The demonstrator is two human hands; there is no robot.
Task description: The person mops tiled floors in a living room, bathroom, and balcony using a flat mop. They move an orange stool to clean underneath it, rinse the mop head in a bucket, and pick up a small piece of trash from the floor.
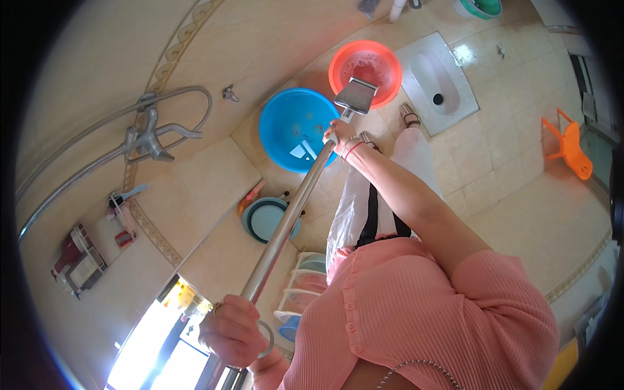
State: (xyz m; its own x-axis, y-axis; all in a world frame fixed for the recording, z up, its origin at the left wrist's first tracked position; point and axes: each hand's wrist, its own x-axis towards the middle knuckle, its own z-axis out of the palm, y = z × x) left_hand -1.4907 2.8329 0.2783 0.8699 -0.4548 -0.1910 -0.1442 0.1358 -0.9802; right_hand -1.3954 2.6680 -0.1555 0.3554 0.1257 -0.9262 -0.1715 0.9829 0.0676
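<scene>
Slanting, mop (296, 215) shows straight silver pole (281, 243), flared grey head (355, 98).

Beige tiled bathroom floor (481, 172). An orange-red basin (333, 75) of foamy, reddish liquid sits between a wide blue basin (263, 127), holding water with a bright reflection, and a white squat toilet (459, 94) set into the tiles. The wearer's 2 sandaled feet (411, 118) stand just below. A green-and-white bin (484, 8) is at the top edge; an orange plastic stool (569, 148) stands far right.
</scene>
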